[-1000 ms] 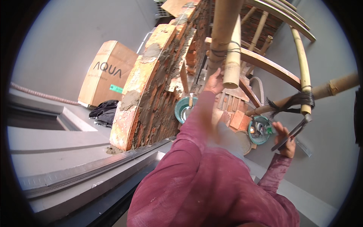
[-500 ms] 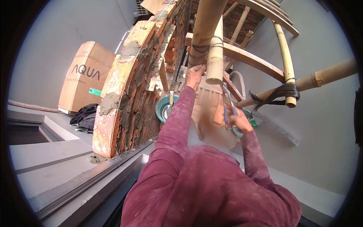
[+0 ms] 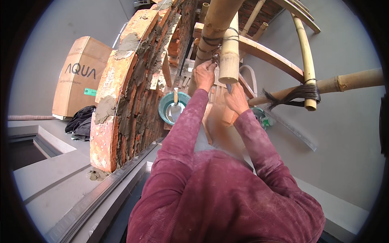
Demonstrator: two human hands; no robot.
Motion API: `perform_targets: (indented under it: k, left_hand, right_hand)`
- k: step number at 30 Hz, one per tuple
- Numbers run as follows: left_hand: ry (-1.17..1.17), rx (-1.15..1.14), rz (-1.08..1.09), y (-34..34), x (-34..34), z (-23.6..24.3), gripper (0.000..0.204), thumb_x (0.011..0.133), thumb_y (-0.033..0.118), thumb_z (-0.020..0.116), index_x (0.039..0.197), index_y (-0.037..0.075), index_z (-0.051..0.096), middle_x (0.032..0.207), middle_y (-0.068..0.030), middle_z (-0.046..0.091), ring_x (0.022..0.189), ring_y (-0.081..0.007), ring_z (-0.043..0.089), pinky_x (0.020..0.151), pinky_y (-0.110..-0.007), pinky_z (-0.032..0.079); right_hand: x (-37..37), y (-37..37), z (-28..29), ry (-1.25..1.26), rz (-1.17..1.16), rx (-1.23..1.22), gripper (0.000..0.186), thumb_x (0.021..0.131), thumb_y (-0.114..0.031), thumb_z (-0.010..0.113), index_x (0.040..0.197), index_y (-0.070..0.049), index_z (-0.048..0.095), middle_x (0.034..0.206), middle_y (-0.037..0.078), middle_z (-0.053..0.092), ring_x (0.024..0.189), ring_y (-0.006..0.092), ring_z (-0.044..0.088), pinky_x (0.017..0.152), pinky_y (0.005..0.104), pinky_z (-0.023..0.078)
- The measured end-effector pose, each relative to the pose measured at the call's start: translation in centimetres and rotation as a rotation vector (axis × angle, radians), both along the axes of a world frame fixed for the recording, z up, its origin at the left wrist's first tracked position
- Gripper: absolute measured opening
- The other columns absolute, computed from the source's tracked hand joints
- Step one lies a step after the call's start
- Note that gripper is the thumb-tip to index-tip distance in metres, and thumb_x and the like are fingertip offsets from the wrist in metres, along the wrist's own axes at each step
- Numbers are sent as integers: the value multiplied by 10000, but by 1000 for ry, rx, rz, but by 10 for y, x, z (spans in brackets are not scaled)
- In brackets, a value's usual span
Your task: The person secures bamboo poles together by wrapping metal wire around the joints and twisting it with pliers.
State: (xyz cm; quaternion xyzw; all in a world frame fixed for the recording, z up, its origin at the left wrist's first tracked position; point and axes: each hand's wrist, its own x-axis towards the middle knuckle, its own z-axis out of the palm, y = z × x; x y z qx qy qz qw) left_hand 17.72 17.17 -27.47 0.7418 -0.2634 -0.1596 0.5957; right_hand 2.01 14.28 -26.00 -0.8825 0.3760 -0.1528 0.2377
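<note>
A thick upright bamboo pole [image 3: 215, 25] and a shorter bamboo piece [image 3: 229, 60] are bound together by dark wire [image 3: 210, 40]. My left hand [image 3: 204, 75] is closed, its fingertips pinching at the wire beside the poles. Just below the short piece's cut end, my right hand [image 3: 236, 99] is closed around pincers [image 3: 229, 87]. Only a bit of their blue handle shows; the jaws are hidden behind the bamboo.
On the left stands a brick wall [image 3: 137, 117] with wet mortar and a string line. A teal basin [image 3: 162, 108] with a trowel [image 3: 176, 108] lies below it. Bamboo and wooden rails [image 3: 269, 56] cross at right. A cardboard box [image 3: 79, 77] stands beyond the wall.
My right hand has moved up and left with the pincers, from beside the short bamboo to under its end. My left hand stays at the wire. The view has shifted slightly.
</note>
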Motion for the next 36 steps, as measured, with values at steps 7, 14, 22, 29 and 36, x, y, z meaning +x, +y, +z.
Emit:
perform_targets:
  k: [7, 14, 22, 29, 36]
  left_hand:
    - [-38, -22, -49, 1, -1, -3, 258, 827, 254, 598, 971, 68, 706, 873, -199, 672, 845, -381, 638, 772, -412, 481]
    - [-9, -26, -67, 2, -1, -5, 283, 843, 250, 585, 1016, 57, 699, 914, -210, 673, 878, -381, 639, 806, -397, 484]
    - [1203, -422, -474, 39, 1, -46, 614, 881, 411, 644, 1363, 73, 471, 1227, -79, 598, 1057, -188, 577, 940, -305, 424]
    - [1047, -447, -898, 12, -24, -30, 354, 878, 257, 632, 1151, 34, 595, 1057, -56, 638, 915, -116, 608, 778, -253, 520]
    - [708, -425, -650, -23, -50, -75, 174, 921, 186, 590, 1046, 66, 600, 942, -30, 605, 832, -85, 576, 672, -244, 490]
  right_hand:
    - [2, 0, -11, 65, -44, -70, 394, 709, -109, 540, 1067, 54, 537, 1062, 275, 543, 1026, 450, 511, 904, 520, 415]
    - [15, 12, 8, 65, -62, -131, 370, 694, -78, 520, 1041, 44, 556, 954, 257, 579, 924, 449, 560, 814, 515, 463]
    - [7, -14, 12, -298, 88, 1310, 278, 794, -35, 484, 1070, -17, 507, 845, 136, 548, 735, 244, 569, 618, 409, 487]
    - [-13, -44, -35, -697, 331, 2122, 355, 779, -97, 541, 1099, 39, 469, 852, 132, 524, 662, 235, 531, 598, 428, 517]
    - [-32, -70, -20, -202, 179, 990, 593, 755, -166, 548, 1289, 63, 429, 919, 155, 585, 772, 223, 607, 713, 332, 524]
